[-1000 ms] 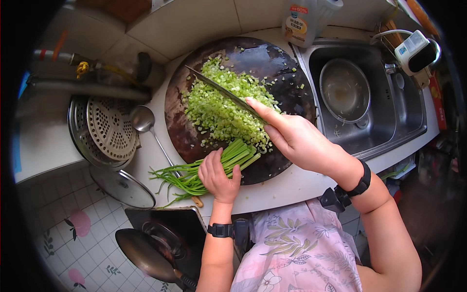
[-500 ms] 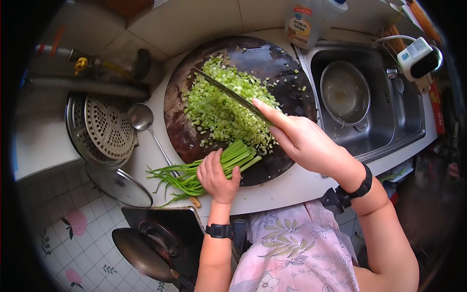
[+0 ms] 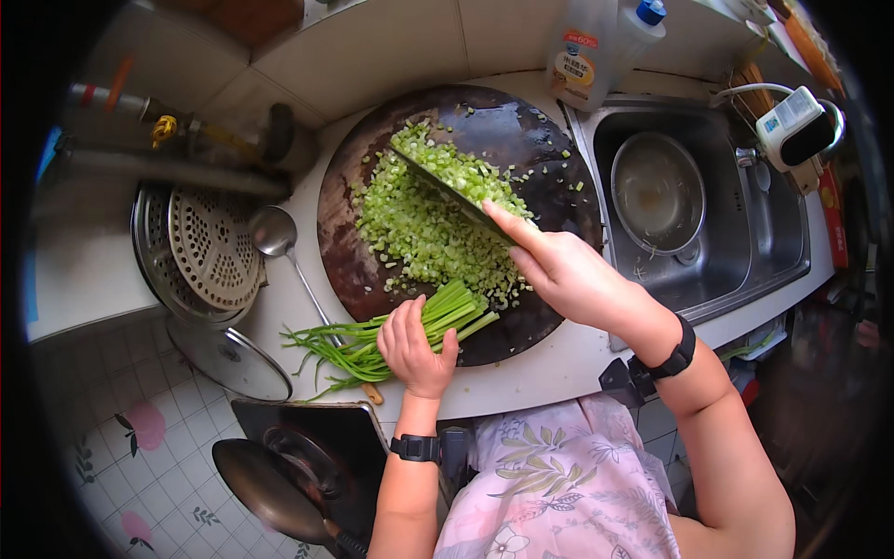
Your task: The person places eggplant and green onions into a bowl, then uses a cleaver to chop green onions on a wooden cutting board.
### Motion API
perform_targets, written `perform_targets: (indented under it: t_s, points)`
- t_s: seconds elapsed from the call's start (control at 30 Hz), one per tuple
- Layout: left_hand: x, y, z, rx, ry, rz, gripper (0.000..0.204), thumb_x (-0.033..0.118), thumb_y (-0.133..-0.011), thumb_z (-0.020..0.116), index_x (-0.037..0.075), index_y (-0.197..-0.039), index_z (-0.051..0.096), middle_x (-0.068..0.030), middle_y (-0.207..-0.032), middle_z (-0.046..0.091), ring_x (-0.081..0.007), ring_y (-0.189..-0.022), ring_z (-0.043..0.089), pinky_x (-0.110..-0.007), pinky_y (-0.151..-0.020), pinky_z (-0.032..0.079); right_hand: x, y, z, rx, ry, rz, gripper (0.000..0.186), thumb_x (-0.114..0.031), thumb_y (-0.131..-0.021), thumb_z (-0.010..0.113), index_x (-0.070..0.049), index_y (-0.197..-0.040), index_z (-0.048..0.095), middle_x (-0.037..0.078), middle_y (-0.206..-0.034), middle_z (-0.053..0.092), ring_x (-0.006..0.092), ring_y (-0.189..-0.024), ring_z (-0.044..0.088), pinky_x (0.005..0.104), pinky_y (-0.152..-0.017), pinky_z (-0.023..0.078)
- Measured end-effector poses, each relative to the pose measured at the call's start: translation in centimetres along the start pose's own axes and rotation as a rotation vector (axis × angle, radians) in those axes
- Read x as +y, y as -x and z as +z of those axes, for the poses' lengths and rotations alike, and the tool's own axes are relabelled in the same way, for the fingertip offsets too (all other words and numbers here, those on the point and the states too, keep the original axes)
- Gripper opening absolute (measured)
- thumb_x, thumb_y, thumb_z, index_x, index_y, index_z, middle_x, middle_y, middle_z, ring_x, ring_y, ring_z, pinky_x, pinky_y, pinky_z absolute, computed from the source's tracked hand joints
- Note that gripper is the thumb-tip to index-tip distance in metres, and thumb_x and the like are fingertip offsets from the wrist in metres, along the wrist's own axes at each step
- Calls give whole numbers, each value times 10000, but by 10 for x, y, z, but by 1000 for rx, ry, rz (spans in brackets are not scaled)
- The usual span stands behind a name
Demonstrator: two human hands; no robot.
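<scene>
On the round board (image 3: pixel 503 112), beyond the left hand (image 3: pixel 414 349) and below the right hand (image 3: pixel 559 270), apparently mincing a heap of green bits (image 3: pixel 410 228). Holding down stalks (image 3: pixel 456 312) under the left hand, with fingers together. Gripping a knife (image 3: pixel 442 186) in the right hand, blade across the heap; calling next, probably, for short strokes clear of the left hand. Possibly hampered left of that hand by a ladle (image 3: pixel 272 230), and just below by a wooden handle (image 3: pixel 372 393).

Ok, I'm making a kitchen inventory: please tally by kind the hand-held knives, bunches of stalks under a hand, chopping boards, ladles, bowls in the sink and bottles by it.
Knife in right hand: 1
Green stalks, bunch under left hand: 1
Chopping board: 1
Ladle: 1
Metal bowl: 1
Bottles: 2
Total: 7
</scene>
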State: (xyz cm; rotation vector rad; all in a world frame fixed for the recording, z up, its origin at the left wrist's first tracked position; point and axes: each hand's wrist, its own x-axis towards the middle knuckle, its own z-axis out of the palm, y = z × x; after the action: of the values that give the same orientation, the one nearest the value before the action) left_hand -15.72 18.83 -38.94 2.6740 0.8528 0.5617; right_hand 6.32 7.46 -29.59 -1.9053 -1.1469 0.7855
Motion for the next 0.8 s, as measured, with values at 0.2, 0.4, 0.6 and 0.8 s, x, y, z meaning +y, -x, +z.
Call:
perform_targets:
  t_s: [0.2, 0.4, 0.6, 0.8]
  points:
    - [-2, 0, 0, 30, 8, -3, 591, 530, -869, 493, 38, -1188, 565, -126, -1120, 577, -314, -1036, 527, -428, -923, 353, -12, 9, -13, 149, -103, -63, 544, -61, -930, 457, -111, -1453, 312, 263, -749, 571, 393, -678, 588, 401, -669, 471]
    - [-4, 1, -1, 30, 7, 4, 580, 526, -866, 503, 41, -1177, 571, -117, -1123, 575, -298, -1045, 525, -418, -912, 367, -13, -12, -7, -26, 23, 98, 554, -73, -932, 461, -116, -1459, 296, 270, -752, 575, 402, -696, 595, 403, -685, 476]
    - [-6, 2, 0, 48, 43, -16, 591, 534, -872, 487, 35, -1177, 572, -136, -1122, 579, -318, -1052, 526, -430, -931, 359, -17, -6, -3, -55, 2, 136, 544, -72, -939, 458, -117, -1459, 301, 260, -761, 580, 379, -674, 584, 355, -696, 482]
    - [-7, 2, -1, 41, 38, -8, 580, 524, -863, 502, 38, -1170, 577, -141, -1123, 581, -325, -1059, 525, -433, -932, 363, -18, -8, -2, -25, 75, 176, 520, -74, -954, 441, -97, -1455, 303, 251, -818, 599, 325, -676, 587, 310, -727, 475]
